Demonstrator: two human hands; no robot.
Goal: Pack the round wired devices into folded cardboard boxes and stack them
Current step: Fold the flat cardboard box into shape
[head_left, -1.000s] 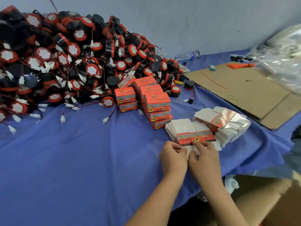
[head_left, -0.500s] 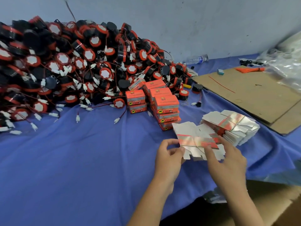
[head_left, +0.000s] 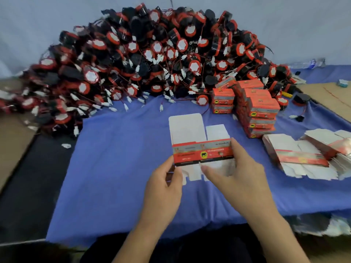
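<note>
**Flat box blank (head_left: pixel 203 152) held two-handed**

The flat box blank is pinched at its left edge by the left hand (head_left: pixel 165 179) and gripped at its right end by the right hand (head_left: pixel 237 173), over the blue cloth (head_left: pixel 114 168). The round wired devices (head_left: pixel 152 63) are heaped behind it.

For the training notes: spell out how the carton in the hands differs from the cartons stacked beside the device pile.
The held carton is still flat, with white flaps spread above and below its printed band, while the stacked cartons are folded shut into blocks. The held carton is gripped at its ends by the left hand and right hand, while the stacked cartons sit in piles, untouched. Both show the same red printed design.
</note>
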